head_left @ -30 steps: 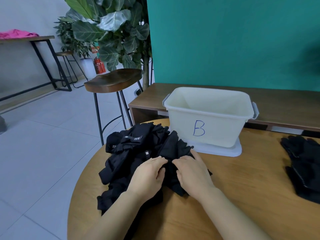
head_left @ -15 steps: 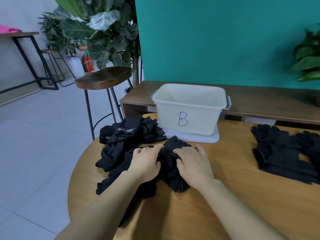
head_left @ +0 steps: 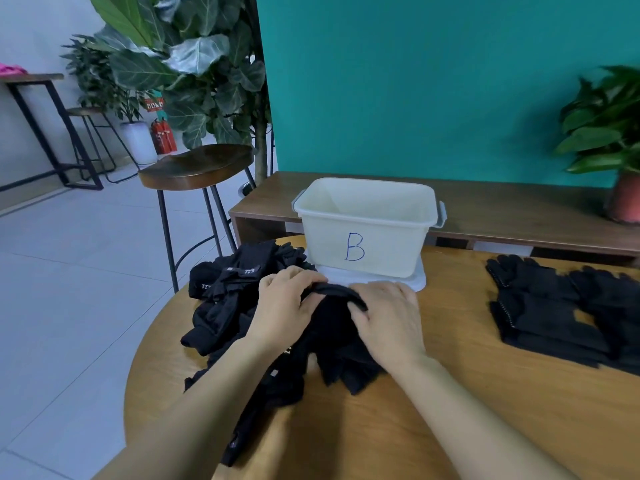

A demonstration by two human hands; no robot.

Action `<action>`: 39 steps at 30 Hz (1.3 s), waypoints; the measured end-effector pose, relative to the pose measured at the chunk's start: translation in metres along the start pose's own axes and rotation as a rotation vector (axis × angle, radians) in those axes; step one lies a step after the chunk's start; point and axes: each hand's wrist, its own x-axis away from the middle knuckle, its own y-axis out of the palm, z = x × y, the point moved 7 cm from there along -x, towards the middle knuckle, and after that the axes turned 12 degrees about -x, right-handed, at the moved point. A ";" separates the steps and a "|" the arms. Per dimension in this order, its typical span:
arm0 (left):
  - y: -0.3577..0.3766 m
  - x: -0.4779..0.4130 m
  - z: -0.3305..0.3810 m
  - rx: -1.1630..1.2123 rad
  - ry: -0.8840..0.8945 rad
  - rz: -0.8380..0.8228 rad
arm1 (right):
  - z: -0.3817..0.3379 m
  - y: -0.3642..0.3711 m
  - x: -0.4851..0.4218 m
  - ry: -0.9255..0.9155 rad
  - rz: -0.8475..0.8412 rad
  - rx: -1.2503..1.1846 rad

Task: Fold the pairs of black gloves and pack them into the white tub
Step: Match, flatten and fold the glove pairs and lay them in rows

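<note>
A loose heap of black gloves (head_left: pixel 228 299) lies at the left of the round wooden table (head_left: pixel 467 403). My left hand (head_left: pixel 284 306) and my right hand (head_left: pixel 388 317) grip one black glove pair (head_left: pixel 332 327) between them, its cuff stretched over my fingers just in front of the tub. The white tub (head_left: pixel 367 233), marked with a blue B, stands on its lid at the table's far side; what I see of its inside looks empty. More black gloves (head_left: pixel 561 313) lie flat at the right.
A dark wooden bar stool (head_left: pixel 197 168) stands beyond the table at the left, with a large leafy plant (head_left: pixel 187 64) behind it. A low wooden bench (head_left: pixel 519 213) runs along the teal wall, carrying a potted plant (head_left: pixel 620 140) at the right.
My hands have lifted one glove pair out of the heap and drawn it toward the tub, curling round its cuff. The camera has turned right, showing more of the right-hand gloves.
</note>
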 end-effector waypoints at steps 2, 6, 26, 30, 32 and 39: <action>-0.015 -0.011 0.008 0.077 0.003 0.017 | -0.001 -0.020 -0.013 0.038 0.046 -0.076; -0.034 -0.025 0.020 0.156 -0.089 -0.056 | -0.008 -0.051 -0.040 0.055 0.059 -0.088; -0.077 -0.004 0.108 0.893 -0.197 -0.355 | -0.016 -0.164 -0.005 0.325 -0.139 -0.789; -0.069 0.013 0.137 0.974 -0.221 -0.451 | -0.004 -0.188 0.023 0.374 -0.211 -0.802; -0.065 0.021 0.152 1.006 -0.231 -0.507 | 0.001 -0.198 0.038 0.402 -0.243 -0.835; -0.028 0.040 0.192 0.955 -0.206 -0.699 | 0.049 -0.218 0.084 0.526 -0.291 -0.697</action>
